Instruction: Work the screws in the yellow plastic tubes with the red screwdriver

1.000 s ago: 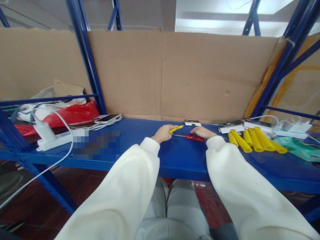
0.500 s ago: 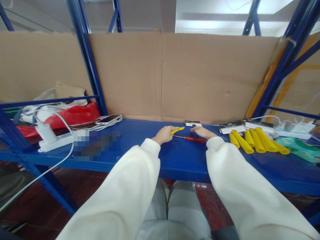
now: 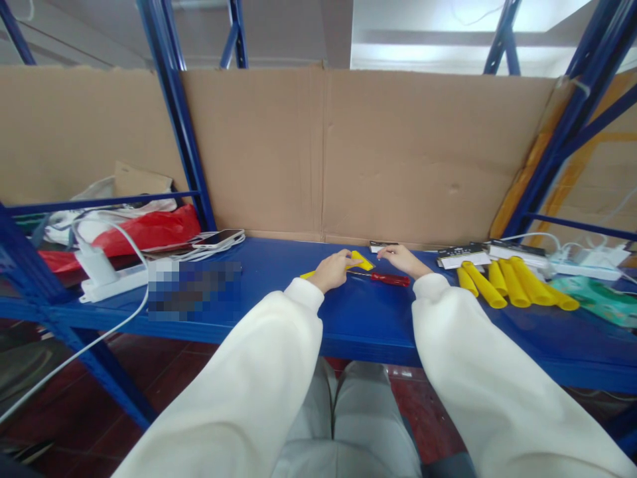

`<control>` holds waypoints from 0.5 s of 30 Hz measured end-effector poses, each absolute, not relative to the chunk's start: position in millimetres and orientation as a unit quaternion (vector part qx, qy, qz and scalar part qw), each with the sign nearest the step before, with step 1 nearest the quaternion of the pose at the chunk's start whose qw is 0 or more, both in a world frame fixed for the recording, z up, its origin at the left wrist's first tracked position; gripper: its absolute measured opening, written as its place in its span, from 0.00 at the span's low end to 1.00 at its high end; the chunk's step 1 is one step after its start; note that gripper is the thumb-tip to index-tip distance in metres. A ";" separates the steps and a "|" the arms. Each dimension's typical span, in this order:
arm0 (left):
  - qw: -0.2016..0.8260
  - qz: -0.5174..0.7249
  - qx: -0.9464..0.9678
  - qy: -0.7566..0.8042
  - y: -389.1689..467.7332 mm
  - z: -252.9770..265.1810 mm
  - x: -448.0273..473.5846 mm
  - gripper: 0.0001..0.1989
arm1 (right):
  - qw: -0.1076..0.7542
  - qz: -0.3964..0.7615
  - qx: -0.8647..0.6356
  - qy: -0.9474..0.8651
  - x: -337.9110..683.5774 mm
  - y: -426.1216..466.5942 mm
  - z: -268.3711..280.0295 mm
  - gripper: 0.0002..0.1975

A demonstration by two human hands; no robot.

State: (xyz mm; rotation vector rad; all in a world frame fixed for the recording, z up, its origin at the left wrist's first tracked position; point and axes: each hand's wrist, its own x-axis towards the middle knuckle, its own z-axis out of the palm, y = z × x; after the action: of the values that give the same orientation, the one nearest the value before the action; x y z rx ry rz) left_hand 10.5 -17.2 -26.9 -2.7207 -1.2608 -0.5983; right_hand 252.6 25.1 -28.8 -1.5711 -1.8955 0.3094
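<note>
My left hand (image 3: pixel 332 271) is closed around a yellow piece, apparently a sleeve like those on the right. Its flat, wider end (image 3: pixel 362 261) sticks out past my fingertips, and another bit of yellow shows at the wrist side. My right hand (image 3: pixel 405 259) hovers just to the right, thumb and fingers pinched together; anything between them is too small to make out. Below and between both hands lies a screwdriver (image 3: pixel 391 279) with a red handle, its shaft pointing left toward my left hand. Behind the right fingers sits a small black-and-white packet (image 3: pixel 381 247).
Several yellow sleeves (image 3: pixel 515 282) lie at the right beside black-and-white packets (image 3: pixel 462 257) and a green pack (image 3: pixel 602 299). Leftward are a power strip (image 3: pixel 114 282), a phone (image 3: pixel 219 238) and a red bag (image 3: pixel 169 226). A cardboard sheet (image 3: pixel 398 153) closes the back of the blue shelf (image 3: pixel 279 252).
The yellow piece has turned in my left hand, so its wide face shows and its other end appears near the wrist. My right fingers have moved slightly left and up and pinched together.
</note>
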 end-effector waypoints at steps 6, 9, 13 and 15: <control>0.040 -0.218 -0.892 -0.395 -15.1 -26.9 10.7 0.28 | 0.337 0.216 -0.540 -0.741 232.0 -0.1 -15.3 0.10; 0.032 -0.228 -0.892 -0.390 -15.2 -26.3 11.1 0.28 | 0.334 0.229 -0.546 -0.733 227.3 -5.8 -13.8 0.07; 0.026 -0.228 -0.888 -0.397 -14.9 -26.3 11.8 0.29 | 0.364 0.248 -0.558 -0.704 228.5 -5.7 -13.8 0.10; 0.028 -0.228 -0.886 -0.404 -13.9 -27.1 11.2 0.29 | 0.383 0.243 -0.574 -0.682 233.8 -2.5 -14.2 0.12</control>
State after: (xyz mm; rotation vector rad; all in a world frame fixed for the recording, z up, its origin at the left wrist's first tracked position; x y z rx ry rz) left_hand 11.2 -13.9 -27.1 -2.7346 -1.2459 -0.7029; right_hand 233.8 -2.5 -14.2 -1.4634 -1.7395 0.6200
